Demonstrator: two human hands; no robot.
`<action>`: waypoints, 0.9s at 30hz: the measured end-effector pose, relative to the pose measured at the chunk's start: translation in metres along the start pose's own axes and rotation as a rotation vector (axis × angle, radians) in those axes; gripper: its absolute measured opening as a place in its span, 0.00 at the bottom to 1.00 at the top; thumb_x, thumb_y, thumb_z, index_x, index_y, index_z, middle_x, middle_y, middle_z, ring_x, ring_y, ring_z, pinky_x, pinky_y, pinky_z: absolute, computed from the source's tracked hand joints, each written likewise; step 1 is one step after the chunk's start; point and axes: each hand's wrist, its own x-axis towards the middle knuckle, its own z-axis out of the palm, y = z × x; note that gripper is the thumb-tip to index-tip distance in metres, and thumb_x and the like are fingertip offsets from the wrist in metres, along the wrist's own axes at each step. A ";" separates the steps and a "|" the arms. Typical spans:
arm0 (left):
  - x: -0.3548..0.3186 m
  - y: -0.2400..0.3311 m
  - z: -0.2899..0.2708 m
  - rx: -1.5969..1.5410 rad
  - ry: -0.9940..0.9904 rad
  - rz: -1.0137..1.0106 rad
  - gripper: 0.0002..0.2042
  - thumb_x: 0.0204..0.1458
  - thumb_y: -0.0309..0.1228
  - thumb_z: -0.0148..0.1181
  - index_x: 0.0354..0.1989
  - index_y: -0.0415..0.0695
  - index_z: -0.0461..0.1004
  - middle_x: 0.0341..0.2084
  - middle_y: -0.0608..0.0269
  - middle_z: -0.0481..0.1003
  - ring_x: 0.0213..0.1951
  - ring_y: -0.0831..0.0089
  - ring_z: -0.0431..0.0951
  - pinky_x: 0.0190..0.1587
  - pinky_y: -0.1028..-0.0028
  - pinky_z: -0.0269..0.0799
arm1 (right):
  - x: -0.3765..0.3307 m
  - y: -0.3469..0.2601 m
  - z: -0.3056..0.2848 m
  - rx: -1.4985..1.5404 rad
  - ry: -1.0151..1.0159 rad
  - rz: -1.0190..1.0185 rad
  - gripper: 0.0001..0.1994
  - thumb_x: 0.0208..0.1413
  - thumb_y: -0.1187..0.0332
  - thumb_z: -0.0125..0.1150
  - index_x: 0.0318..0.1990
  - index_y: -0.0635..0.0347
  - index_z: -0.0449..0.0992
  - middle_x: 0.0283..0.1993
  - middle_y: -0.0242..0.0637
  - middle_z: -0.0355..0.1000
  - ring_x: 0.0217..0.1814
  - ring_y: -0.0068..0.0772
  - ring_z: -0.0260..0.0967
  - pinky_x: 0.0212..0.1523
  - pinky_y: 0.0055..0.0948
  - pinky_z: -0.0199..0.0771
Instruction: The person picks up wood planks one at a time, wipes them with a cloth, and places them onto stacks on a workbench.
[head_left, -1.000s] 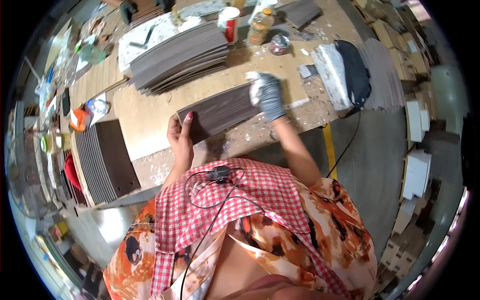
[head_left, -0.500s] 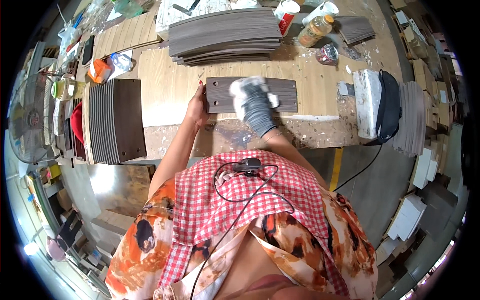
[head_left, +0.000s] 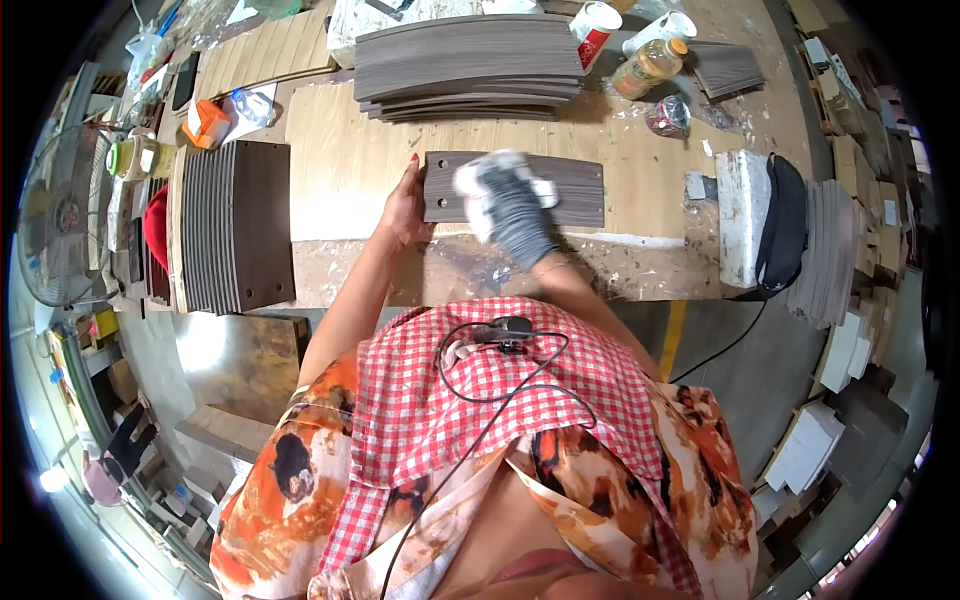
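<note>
the hands are both at one dark gray board (head_left: pixel 577 190), which lies flat on a pale wood sheet (head_left: pixel 335 180), near the middle of the front edge of the tabletop (head_left: pixel 345 275). the left hand (head_left: pixel 404 208) is bare and touches the left end of the board; i cannot tell if its fingers curl under it. the right hand (head_left: pixel 512 212) wears a gray glove (head_left: pixel 520 228), looks a bit blurry, and grasps a white cloth (head_left: pixel 471 182) that rests on top of the board. two small holes (head_left: pixel 443 203) show near the board's left end.

closer to the far edge is a big stack of dark boards (head_left: pixel 465 60). just right of it stand a red and white cup (head_left: pixel 594 35) and a bottle with an orange cap (head_left: pixel 650 70). by the left front corner is another pile of dark boards (head_left: pixel 262 220), with an orange thing (head_left: pixel 207 124) just past it. near the right edge is a white block (head_left: pixel 738 220), with a black pouch (head_left: pixel 783 230) right beside it
</note>
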 end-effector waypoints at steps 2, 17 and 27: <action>0.009 -0.003 -0.012 -0.032 -0.049 -0.022 0.23 0.65 0.50 0.45 0.55 0.44 0.71 0.48 0.56 0.77 0.49 0.62 0.78 0.53 0.60 0.74 | 0.006 -0.037 0.026 -0.272 -0.087 -0.267 0.22 0.54 0.65 0.52 0.59 0.52 0.69 0.63 0.39 0.64 0.68 0.42 0.57 0.71 0.42 0.48; 0.010 0.003 -0.020 -0.011 -0.164 -0.010 0.28 0.65 0.56 0.39 0.60 0.46 0.66 0.50 0.58 0.76 0.43 0.71 0.77 0.35 0.72 0.68 | -0.132 0.137 -0.104 0.166 0.531 0.173 0.16 0.62 0.74 0.45 0.54 0.63 0.74 0.56 0.44 0.73 0.59 0.39 0.68 0.65 0.33 0.61; 0.011 0.003 -0.031 -0.048 -0.276 0.029 0.34 0.63 0.62 0.32 0.63 0.46 0.64 0.48 0.58 0.77 0.44 0.68 0.81 0.45 0.68 0.78 | -0.128 0.169 -0.094 -0.035 0.554 0.259 0.17 0.61 0.70 0.52 0.57 0.63 0.72 0.60 0.48 0.69 0.66 0.47 0.62 0.69 0.38 0.57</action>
